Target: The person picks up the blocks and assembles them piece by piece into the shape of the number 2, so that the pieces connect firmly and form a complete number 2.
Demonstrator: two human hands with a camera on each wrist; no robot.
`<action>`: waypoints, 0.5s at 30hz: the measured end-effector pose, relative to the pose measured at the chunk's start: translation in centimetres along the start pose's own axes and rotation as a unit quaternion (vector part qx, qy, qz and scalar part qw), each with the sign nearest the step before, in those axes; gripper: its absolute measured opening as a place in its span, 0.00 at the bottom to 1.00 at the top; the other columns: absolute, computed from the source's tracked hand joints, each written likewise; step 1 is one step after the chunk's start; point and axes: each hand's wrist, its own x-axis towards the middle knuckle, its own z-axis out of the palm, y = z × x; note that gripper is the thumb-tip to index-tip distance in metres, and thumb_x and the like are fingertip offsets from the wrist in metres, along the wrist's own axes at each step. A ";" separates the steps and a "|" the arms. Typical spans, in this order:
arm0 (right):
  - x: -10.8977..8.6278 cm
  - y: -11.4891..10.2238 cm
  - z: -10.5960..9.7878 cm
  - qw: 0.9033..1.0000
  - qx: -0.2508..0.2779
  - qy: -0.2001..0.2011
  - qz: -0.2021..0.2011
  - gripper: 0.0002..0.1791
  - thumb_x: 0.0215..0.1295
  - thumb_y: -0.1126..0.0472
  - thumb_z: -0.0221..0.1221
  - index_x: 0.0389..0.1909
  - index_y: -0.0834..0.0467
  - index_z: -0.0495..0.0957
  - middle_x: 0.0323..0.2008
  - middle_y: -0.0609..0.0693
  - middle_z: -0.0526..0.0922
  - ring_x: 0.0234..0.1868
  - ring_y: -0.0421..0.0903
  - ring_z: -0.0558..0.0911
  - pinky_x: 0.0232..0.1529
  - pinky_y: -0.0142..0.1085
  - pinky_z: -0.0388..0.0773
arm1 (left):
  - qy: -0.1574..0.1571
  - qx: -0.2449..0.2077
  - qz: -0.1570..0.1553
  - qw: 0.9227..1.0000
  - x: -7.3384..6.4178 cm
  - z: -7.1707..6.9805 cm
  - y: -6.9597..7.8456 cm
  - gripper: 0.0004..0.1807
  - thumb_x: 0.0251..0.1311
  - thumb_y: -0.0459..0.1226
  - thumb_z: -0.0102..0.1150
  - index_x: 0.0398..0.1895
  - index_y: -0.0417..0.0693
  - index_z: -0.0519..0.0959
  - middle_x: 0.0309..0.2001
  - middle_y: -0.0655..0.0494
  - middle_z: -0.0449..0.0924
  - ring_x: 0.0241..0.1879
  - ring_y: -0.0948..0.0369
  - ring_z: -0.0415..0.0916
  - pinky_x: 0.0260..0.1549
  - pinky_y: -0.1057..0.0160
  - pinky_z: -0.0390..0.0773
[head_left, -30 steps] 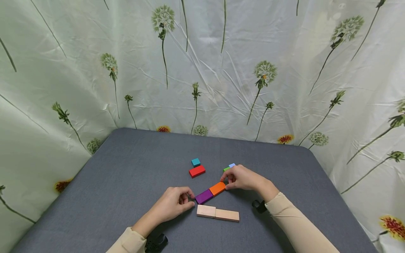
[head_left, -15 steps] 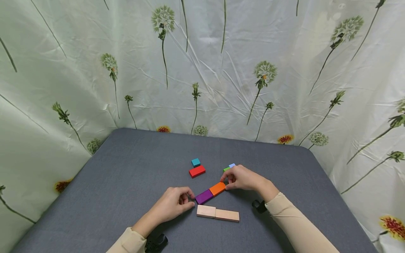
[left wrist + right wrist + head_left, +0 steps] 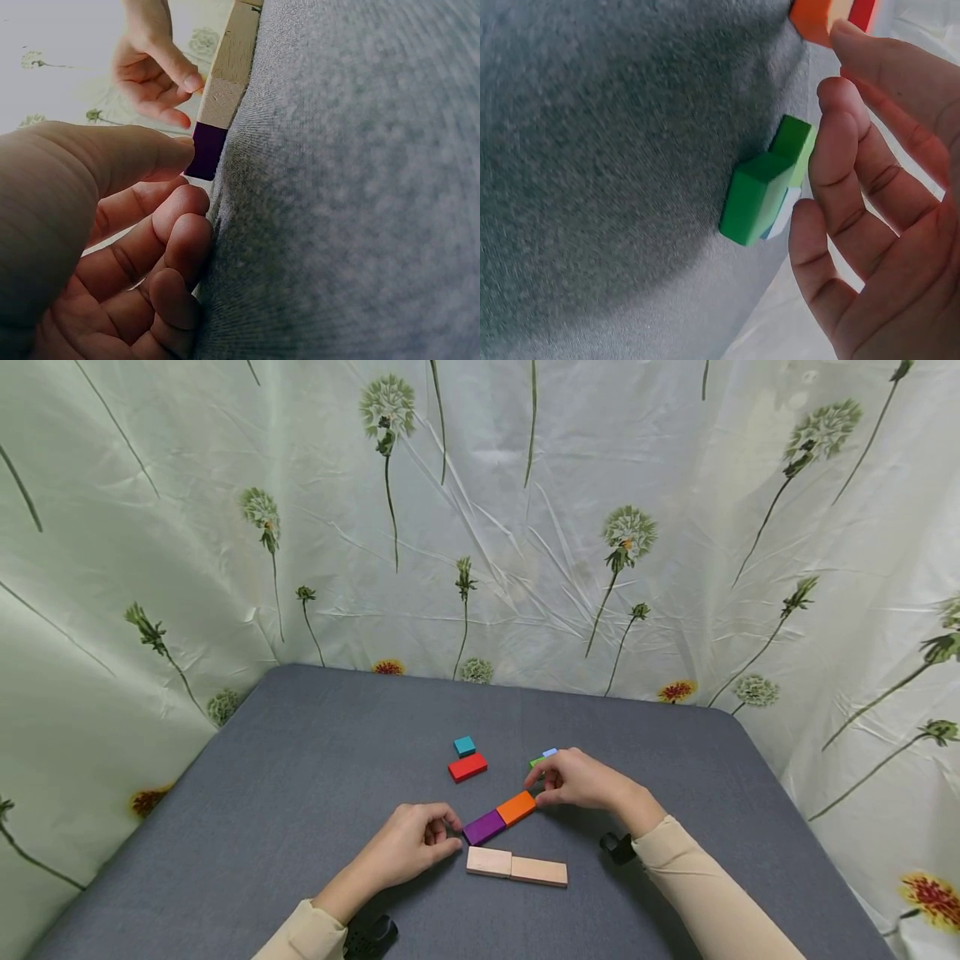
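A purple block and an orange block lie end to end on the grey table in a slanting row. At the purple end rests my left hand; its thumb tip overlaps that end in the left wrist view, and the other fingers are loosely bent. My right hand is by the far end of the orange block, thumb tip right at it, fingers loosely bent with nothing between them. Under that hand, the right wrist view shows a dark green block, a light green block and a pale blue block.
Two plain wooden blocks, one left and one right, lie end to end in front of the coloured row. Farther back are a red block and a teal block. A flower-print curtain hangs behind the table.
My right hand has shifted very slightly to the right at the orange block's end. The left hand and the blocks stay where they were.
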 end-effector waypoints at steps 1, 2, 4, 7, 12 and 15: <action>0.0 0.0 -0.1 1.000 -0.004 0.007 0.003 0.11 0.69 0.62 0.72 0.50 0.56 0.88 0.24 0.42 0.78 0.25 0.35 0.72 0.29 0.29 0.69 | 0.000 -0.002 0.000 1.000 0.0 0.0 0.0 0.06 0.65 0.38 0.75 0.41 0.52 0.85 0.26 0.66 0.75 0.24 0.72 0.68 0.25 0.70 0.70; -0.1 0.1 -0.2 1.000 -0.010 0.015 0.009 0.10 0.69 0.61 0.71 0.50 0.56 0.89 0.24 0.42 0.79 0.25 0.35 0.72 0.29 0.29 0.69 | 0.001 -0.003 0.000 1.000 0.0 0.0 0.0 0.06 0.66 0.37 0.74 0.41 0.52 0.85 0.26 0.66 0.75 0.24 0.72 0.68 0.25 0.70 0.70; -0.2 0.2 -0.4 0.999 -0.023 0.035 0.022 0.10 0.70 0.60 0.71 0.50 0.55 0.89 0.25 0.42 0.80 0.25 0.36 0.73 0.29 0.30 0.69 | 0.002 -0.005 0.000 1.000 0.1 0.0 0.0 0.06 0.66 0.37 0.74 0.41 0.53 0.85 0.26 0.67 0.75 0.23 0.73 0.68 0.25 0.70 0.71; -0.4 0.3 -0.6 0.996 -0.039 0.064 0.048 0.09 0.71 0.59 0.71 0.49 0.55 0.89 0.26 0.43 0.82 0.25 0.38 0.75 0.28 0.32 0.70 | 0.003 -0.005 -0.003 1.000 0.2 0.1 -0.1 0.06 0.66 0.37 0.74 0.41 0.55 0.85 0.25 0.68 0.75 0.23 0.73 0.68 0.25 0.70 0.71; -0.5 0.5 -0.6 0.990 -0.058 0.103 0.083 0.12 0.70 0.56 0.72 0.50 0.56 0.89 0.27 0.43 0.81 0.25 0.39 0.75 0.28 0.33 0.69 | 0.004 -0.010 -0.004 1.000 0.3 0.1 -0.2 0.06 0.66 0.37 0.74 0.41 0.55 0.85 0.25 0.67 0.76 0.23 0.73 0.69 0.24 0.70 0.71; -0.4 0.5 -0.5 0.985 -0.071 0.120 0.099 0.13 0.70 0.54 0.72 0.50 0.55 0.88 0.27 0.43 0.80 0.25 0.39 0.73 0.27 0.34 0.68 | 0.007 -0.017 -0.004 1.000 0.4 0.0 -0.2 0.06 0.66 0.37 0.74 0.41 0.54 0.85 0.25 0.66 0.76 0.22 0.72 0.69 0.24 0.69 0.71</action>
